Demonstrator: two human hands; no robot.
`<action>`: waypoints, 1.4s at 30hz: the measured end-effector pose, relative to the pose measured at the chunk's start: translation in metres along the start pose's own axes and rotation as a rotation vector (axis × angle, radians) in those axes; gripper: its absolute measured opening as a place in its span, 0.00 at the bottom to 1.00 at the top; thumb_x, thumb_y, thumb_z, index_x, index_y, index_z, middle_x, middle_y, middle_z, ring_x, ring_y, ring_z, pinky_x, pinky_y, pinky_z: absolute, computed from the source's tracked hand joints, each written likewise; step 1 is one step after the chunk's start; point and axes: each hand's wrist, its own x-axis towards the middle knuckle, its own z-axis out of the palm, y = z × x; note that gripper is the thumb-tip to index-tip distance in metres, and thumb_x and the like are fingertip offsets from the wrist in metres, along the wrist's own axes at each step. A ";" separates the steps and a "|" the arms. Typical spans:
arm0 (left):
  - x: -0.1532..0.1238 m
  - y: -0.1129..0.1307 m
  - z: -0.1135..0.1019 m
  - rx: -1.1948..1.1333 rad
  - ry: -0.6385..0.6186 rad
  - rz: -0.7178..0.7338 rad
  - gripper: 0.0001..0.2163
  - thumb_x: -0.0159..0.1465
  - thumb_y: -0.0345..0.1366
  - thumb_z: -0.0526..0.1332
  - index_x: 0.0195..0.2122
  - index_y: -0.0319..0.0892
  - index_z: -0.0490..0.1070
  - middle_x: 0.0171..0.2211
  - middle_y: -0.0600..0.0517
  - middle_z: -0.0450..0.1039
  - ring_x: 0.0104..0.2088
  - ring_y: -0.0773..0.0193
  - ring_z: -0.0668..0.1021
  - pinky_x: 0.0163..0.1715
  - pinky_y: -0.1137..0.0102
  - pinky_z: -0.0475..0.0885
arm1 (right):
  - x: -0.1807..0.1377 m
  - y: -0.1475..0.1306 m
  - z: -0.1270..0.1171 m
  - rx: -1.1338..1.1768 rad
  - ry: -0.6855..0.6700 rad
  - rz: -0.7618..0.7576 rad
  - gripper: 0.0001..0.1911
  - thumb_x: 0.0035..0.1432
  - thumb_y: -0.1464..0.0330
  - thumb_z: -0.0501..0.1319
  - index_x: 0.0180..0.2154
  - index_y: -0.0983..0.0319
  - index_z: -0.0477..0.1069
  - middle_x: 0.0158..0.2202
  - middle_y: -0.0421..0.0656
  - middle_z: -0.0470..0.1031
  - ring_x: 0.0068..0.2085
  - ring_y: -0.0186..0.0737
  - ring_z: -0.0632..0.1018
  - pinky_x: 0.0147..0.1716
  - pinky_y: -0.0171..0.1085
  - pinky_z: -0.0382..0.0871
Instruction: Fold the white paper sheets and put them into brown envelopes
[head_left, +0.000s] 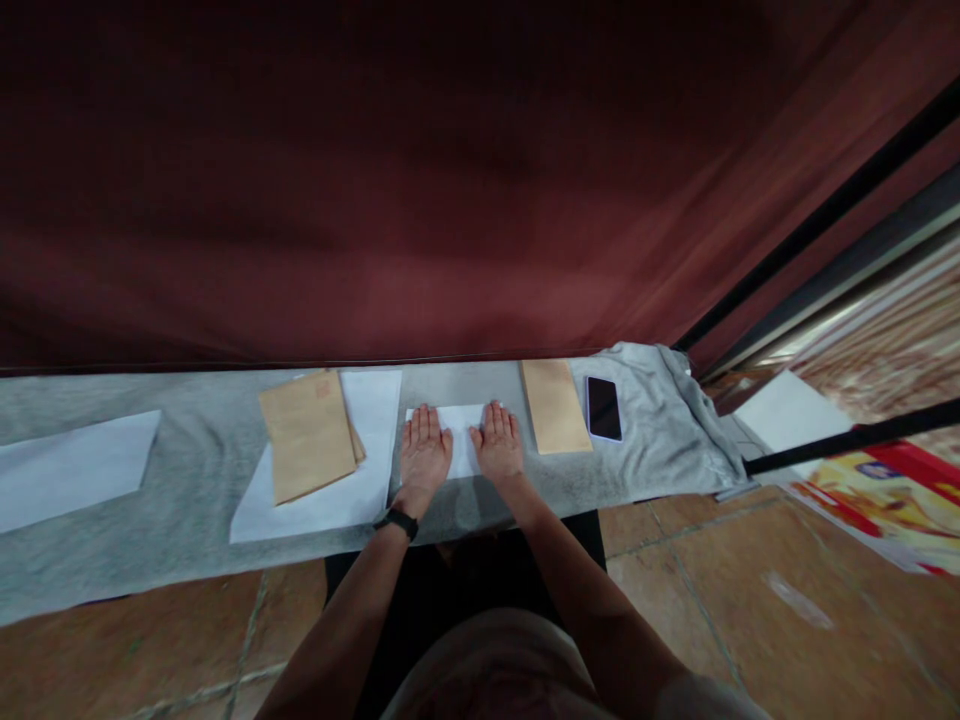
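A white sheet of paper [463,425], which looks folded, lies on the grey cloth in front of me. My left hand [425,447] rests flat on its left end, fingers extended and pointing away from me. On its right end my right hand [498,441] lies flat in the same way. Both palms face down and cover the paper's ends; only the middle shows between my thumbs. To the right of my right hand is a brown envelope [556,406]. Several brown envelopes [309,437] are stacked on larger white sheets [365,500] to my left.
A phone [604,408] lies right of the single envelope. Another white sheet [75,465] is at the far left of the cloth-covered table [196,470]. A dark red curtain [450,200] hangs along the back edge. Black poles and a colourful box [892,490] stand at right.
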 end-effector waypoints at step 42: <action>-0.030 -0.007 -0.003 -0.101 0.103 -0.057 0.33 0.73 0.47 0.46 0.70 0.23 0.53 0.71 0.29 0.52 0.72 0.44 0.56 0.70 0.49 0.54 | -0.018 0.014 -0.004 -0.040 0.083 0.016 0.33 0.75 0.58 0.47 0.70 0.75 0.54 0.70 0.62 0.59 0.70 0.55 0.63 0.67 0.54 0.56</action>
